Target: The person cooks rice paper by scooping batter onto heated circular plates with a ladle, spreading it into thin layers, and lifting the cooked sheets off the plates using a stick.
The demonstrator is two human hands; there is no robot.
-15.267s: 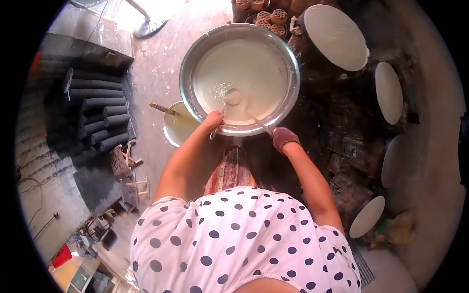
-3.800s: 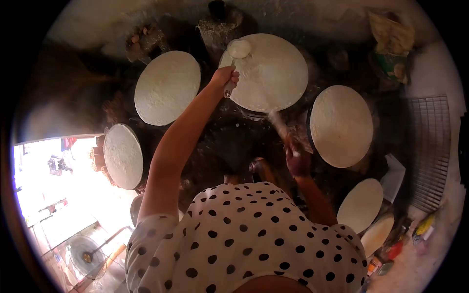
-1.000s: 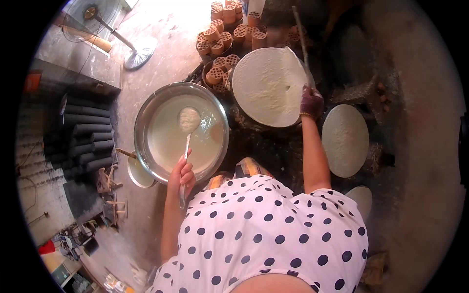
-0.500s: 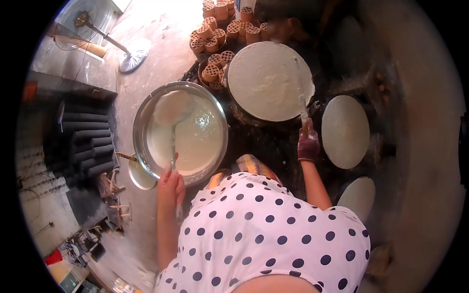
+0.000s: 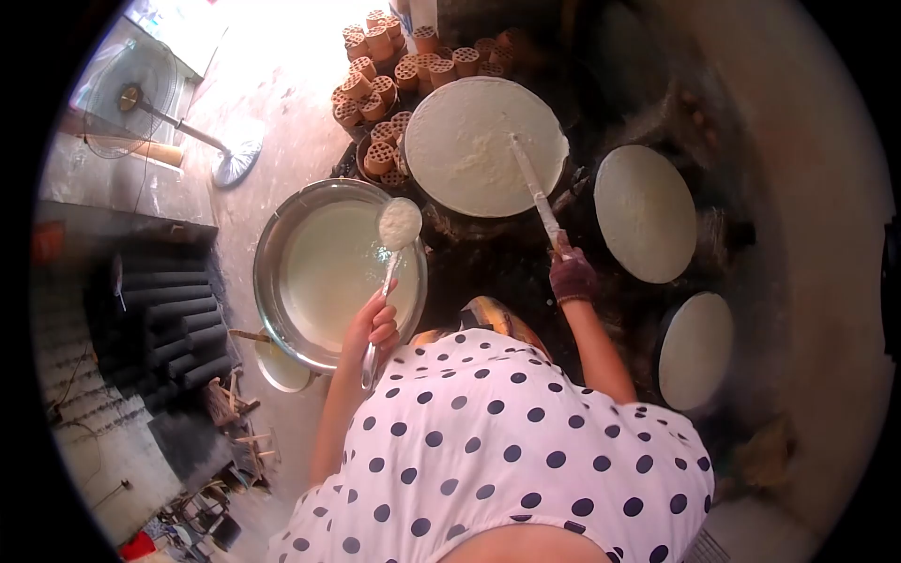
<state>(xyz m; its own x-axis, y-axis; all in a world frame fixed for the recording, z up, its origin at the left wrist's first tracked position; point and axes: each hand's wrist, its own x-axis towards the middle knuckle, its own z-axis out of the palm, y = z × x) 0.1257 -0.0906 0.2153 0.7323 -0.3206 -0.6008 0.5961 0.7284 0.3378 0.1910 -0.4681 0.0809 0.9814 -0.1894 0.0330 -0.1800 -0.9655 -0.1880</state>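
My left hand point(image 5: 375, 324) is closed around the handle of a ladle point(image 5: 400, 225). Pale batter shows in its bowl, which is over the right rim of a wide metal basin point(image 5: 266, 277) of milky batter point(image 5: 338, 267). A dark purple glove covers my right hand point(image 5: 573, 278), whose fingers wrap the end of a long, flat, batter-coated spatula point(image 5: 535, 188). The spatula's far end lies over a round cooking surface coated with whitish batter point(image 5: 460, 141); the batter looks lumpy near its middle.
Two more round, pale-covered surfaces point(image 5: 646, 214) point(image 5: 695, 352) stand at the right. Perforated clay-coloured briquettes point(image 5: 380, 155) are piled behind the basin. Further left are stacked black cylinders point(image 5: 174, 314) and a standing fan point(image 5: 188, 131). A round lid-like disc point(image 5: 282, 368) is beside the basin.
The ladle has come up out of the basin and moved right, now carrying batter. My right hand has swung the spatula's tip from the right edge towards the middle. The view has shifted.
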